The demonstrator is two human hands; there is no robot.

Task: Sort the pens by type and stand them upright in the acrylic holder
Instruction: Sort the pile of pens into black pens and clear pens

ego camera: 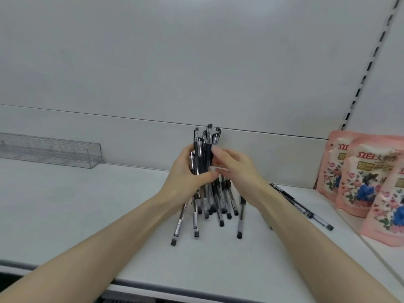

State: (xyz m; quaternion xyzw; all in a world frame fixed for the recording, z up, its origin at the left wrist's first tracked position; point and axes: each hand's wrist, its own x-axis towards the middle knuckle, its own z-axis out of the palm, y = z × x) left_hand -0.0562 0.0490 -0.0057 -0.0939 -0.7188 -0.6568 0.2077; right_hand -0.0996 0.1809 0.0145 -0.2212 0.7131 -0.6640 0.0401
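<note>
Pens (204, 149) everywhere, basically. Most of them are gathered into one bunch near the middle of the shelf (87, 215), a bit toward its back edge, and the left hand (185, 173) is wrapped around that bunch with the thumb pressed across the front. Caps point up, and the lower ends fan out toward the front edge, some of them looking like they rest on the shelf surface. My guess is the fanned bottom is just what you get when you scoop a loose pile together without squaring it off.

The right hand (231, 169) comes in from the other side, fingers lightly curled and touching the capped ends near the top of the bunch. Looks like it's picking through them, or steadying them, so one type can be pulled out from the rest. Can't tell if it's actually pinching a single pen or only nudging them.

A couple of stray pens (301, 207) lie flat near the right edge of the shelf, just beside the pink pouches (358, 180) standing in the right back corner. They'll need collecting too.

The acrylic holder (54, 149) sits at the back left, against the back panel, well apart from the hands. It looks empty from here, though clear plastic makes that hard to swear to. So sorting seems to be just getting started, nothing stood up yet.
</note>
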